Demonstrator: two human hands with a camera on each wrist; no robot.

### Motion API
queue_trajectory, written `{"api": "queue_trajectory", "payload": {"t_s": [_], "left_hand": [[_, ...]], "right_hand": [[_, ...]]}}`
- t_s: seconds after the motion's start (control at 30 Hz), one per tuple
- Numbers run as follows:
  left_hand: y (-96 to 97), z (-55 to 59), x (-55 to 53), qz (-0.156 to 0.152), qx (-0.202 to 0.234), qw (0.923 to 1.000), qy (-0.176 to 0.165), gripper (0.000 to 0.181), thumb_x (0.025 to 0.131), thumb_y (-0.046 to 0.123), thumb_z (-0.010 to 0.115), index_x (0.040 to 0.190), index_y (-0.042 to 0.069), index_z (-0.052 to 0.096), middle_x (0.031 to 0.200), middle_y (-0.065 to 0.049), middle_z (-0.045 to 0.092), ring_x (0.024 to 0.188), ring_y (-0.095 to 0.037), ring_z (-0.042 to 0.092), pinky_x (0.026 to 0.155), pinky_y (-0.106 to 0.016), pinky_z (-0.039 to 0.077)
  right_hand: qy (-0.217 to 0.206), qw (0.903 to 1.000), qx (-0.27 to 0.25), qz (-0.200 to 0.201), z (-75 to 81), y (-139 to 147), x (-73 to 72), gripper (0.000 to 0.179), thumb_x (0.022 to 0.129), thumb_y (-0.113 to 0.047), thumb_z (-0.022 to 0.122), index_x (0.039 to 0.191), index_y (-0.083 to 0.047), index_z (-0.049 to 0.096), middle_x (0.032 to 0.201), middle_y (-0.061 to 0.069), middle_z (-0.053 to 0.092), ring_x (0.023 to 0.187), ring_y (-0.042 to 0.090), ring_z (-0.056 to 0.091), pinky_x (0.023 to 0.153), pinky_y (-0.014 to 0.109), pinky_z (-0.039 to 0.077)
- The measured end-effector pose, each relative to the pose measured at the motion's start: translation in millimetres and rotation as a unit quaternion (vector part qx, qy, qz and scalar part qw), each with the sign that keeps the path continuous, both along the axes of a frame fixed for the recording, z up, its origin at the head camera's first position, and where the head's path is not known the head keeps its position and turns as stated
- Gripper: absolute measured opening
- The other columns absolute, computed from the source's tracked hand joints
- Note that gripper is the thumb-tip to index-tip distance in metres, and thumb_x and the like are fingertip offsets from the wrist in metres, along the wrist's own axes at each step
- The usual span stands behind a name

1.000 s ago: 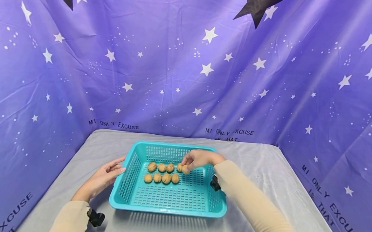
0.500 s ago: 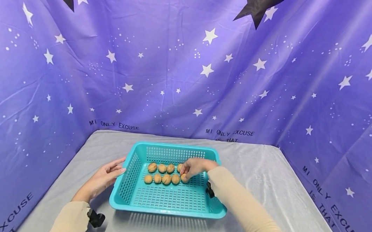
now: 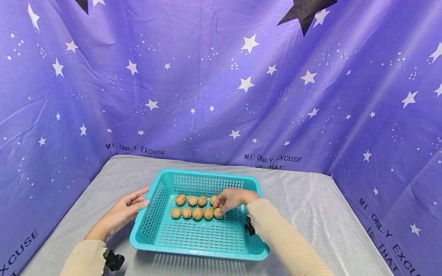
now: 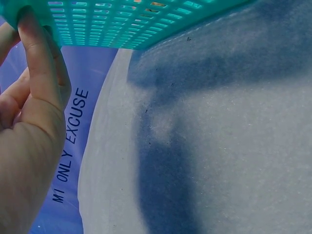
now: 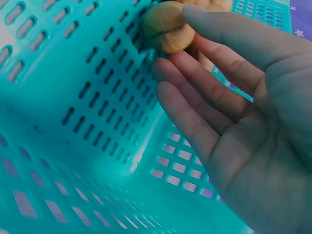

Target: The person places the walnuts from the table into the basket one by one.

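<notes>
A turquoise plastic basket (image 3: 200, 252) holds several walnuts in two rows. My right hand (image 3: 234, 198) reaches in over the basket's right side and pinches a walnut (image 5: 168, 29) between thumb and fingers. That walnut sits at the right end of the near row, beside another walnut (image 3: 208, 213). The fingers partly cover the rightmost walnut (image 3: 213, 199) of the far row. At the basket's left side, my left hand (image 3: 121, 212) holds the rim with thumb and fingers; the left wrist view shows its fingers (image 4: 39, 63) against the rim's corner.
Grey cloth (image 3: 307, 209) covers the table under the basket. Purple star-printed curtains (image 3: 208, 91) stand behind and on both sides. Each wrist wears a black camera, such as the left one (image 3: 113, 259).
My right hand has brought its walnut nearer, from beside the far row to the right end of the near row, then shifted it slightly left. The left hand stays on the basket.
</notes>
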State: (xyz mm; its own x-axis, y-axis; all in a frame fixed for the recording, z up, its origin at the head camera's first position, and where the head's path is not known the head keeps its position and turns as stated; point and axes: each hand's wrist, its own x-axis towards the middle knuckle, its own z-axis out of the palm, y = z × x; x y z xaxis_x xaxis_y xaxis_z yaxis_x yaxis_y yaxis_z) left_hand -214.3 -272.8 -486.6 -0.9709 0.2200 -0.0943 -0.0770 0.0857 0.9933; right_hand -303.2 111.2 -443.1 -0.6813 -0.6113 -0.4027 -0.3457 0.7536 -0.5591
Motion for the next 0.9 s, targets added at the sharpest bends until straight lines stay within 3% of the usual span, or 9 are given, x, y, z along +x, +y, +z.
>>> {"api": "queue_trajectory", "payload": {"t_s": [0.33, 0.63, 0.9], "left_hand": [[-0.2, 0.6, -0.7, -0.001, 0.002, 1.0000, 0.004, 0.069, 0.101, 0.020, 0.063, 0.158, 0.007, 0.028, 0.127, -0.019, 0.058, 0.108, -0.021, 0.063, 0.093, -0.036, 0.054], [-1.3, -0.6, 0.0, -0.004, 0.004, 1.0000, 0.003, 0.068, 0.101, 0.020, 0.063, 0.158, 0.007, 0.028, 0.125, -0.017, 0.059, 0.108, -0.021, 0.063, 0.093, -0.036, 0.054], [-0.9, 0.5, -0.3, -0.010, -0.003, 0.9999, 0.006, 0.068, 0.101, 0.020, 0.062, 0.158, 0.005, 0.027, 0.124, -0.017, 0.058, 0.108, -0.020, 0.063, 0.093, -0.034, 0.054]], "right_hand": [[0.023, 0.9994, -0.012, 0.021, 33.7, 12, 0.7, 0.034, 0.090, -0.018, 0.077, 0.122, -0.010, 0.069, 0.116, 0.007, 0.068, 0.103, 0.014, 0.061, 0.092, 0.038, 0.052], [0.027, 0.9970, -0.064, 0.032, 64.9, 29, 12.2, 0.034, 0.091, -0.013, 0.075, 0.124, -0.011, 0.066, 0.114, -0.003, 0.066, 0.108, 0.017, 0.062, 0.092, 0.032, 0.052], [0.059, 0.9940, -0.075, 0.053, 79.3, 49, 27.1, 0.036, 0.092, -0.017, 0.075, 0.126, -0.011, 0.067, 0.118, -0.001, 0.067, 0.109, 0.021, 0.065, 0.091, 0.033, 0.054]]}}
